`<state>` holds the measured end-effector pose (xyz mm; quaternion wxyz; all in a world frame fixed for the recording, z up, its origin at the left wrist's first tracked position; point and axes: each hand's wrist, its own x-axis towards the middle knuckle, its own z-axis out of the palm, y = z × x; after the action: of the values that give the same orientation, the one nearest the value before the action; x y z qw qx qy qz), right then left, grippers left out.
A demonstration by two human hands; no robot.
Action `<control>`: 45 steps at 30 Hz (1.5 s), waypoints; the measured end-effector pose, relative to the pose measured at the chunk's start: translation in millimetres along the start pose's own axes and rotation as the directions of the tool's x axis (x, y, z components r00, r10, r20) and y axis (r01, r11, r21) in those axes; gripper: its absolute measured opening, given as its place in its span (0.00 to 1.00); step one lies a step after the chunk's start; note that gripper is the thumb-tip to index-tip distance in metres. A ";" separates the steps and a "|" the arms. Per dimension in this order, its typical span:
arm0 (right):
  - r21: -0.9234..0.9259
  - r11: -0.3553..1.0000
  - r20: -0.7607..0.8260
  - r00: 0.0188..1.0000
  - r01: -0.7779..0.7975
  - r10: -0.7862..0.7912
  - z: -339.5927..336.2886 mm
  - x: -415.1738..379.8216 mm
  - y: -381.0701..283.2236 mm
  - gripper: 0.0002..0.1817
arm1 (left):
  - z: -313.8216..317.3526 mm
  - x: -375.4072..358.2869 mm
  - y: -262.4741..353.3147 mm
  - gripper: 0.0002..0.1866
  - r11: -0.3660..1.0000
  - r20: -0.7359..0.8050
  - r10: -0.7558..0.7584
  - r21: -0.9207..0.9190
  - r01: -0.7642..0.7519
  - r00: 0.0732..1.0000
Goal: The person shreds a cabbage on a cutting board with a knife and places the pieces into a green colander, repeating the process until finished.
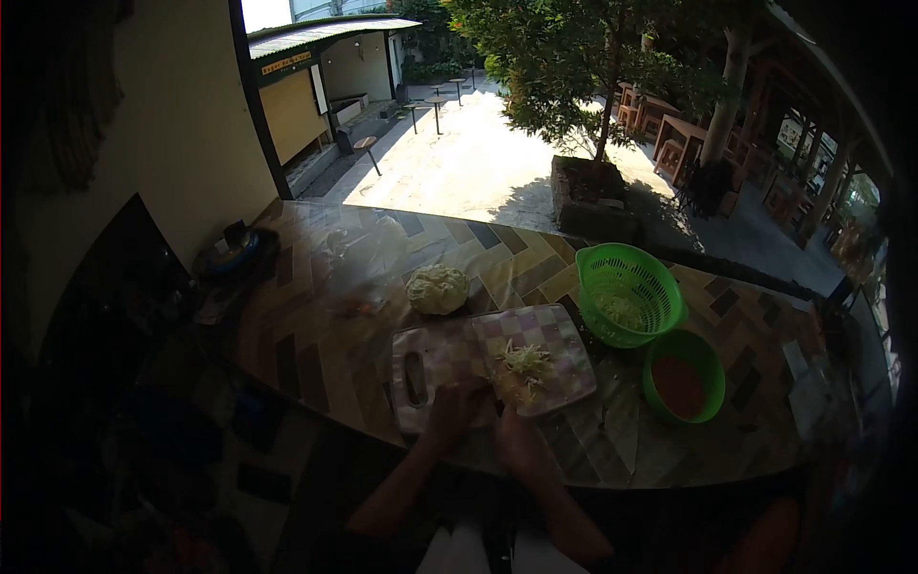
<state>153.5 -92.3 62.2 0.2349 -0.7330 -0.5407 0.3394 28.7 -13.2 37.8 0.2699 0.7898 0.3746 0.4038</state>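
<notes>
A checkered pink-and-white cutting board (445, 356) lies on the table with a heap of shredded cabbage (526, 362) on its right half. My left hand (461, 404) rests at the board's near edge, left of the shreds, with its fingers curled in. Close beside it, my right hand (517, 438) is closed at the same edge, below the shreds. A small dark piece shows between the hands, but shadow hides what either one grips. A pale cabbage (438, 289) sits just behind the board.
Right of the board stands a green colander (590, 277) with pale shreds inside. A green bowl (715, 383) holding reddish contents is in front of it. Clear plastic (368, 251) lies at the back left. Papers (811, 392) are at the right, and dark items (229, 251) at far left.
</notes>
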 end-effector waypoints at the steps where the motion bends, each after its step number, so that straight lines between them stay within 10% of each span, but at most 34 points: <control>1: -0.039 0.997 0.004 0.998 -0.061 0.061 -0.1 2.8 -4.6 0.20 | -0.1 -1.3 0.3 0.09 1.000 0.012 -0.001 0.001 0.001 1.000; 5: -0.025 0.993 0.084 0.990 0.115 -0.113 -22.1 15.8 4.4 0.20 | 8.9 -4.0 -15.0 0.10 0.990 -0.044 0.119 0.078 -0.115 0.992; 16: -0.008 1.000 0.075 0.997 -0.012 0.013 -6.3 1.2 0.5 0.21 | -4.3 -2.1 2.9 0.10 1.000 -0.009 0.010 0.017 -0.010 1.000; 19: 0.054 0.978 0.027 0.979 0.200 -0.202 -13.8 16.7 14.4 0.21 | -1.1 -4.3 -4.1 0.10 0.995 -0.055 0.076 0.062 -0.072 0.996; 45: -0.068 0.998 0.019 1.000 0.016 -0.014 3.1 1.8 0.7 0.19 | -11.4 -4.9 -0.6 0.11 0.996 0.027 -0.018 0.087 0.016 0.999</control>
<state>151.9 -90.9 59.2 0.2073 -0.7333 -0.5597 0.3257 17.0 -15.4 41.3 0.2439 0.8030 0.3946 0.3741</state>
